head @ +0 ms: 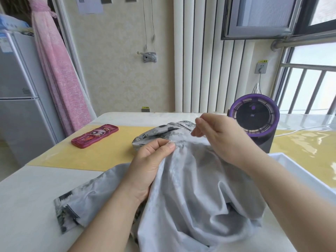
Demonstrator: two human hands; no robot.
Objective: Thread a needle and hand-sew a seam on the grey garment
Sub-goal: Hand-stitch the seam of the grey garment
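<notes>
1. So, the person's left hand [151, 160] pinches a ridge of the light grey fabric garment [190, 188] between thumb and forefinger, lifting that fold a little.
2. The right hand [218, 135] sits near it, a bit further back. Its fingertips [195, 132] are drawn together right at the cloth, and whether anything is held between them is too small to tell.
3. The garment lies bunched in the middle of the white table [27, 206], running toward the person, with a dark-printed hem spread flat on the left.
4. Its far end rests on the yellow table mat [100, 155], and a white rectangular tray [300, 171] sits just beside its right side.
5. A red cartoon-printed phone case [94, 136] lies on the mat well to the left, and a round purple-and-black fan [254, 117] stands behind the right hand.
</notes>
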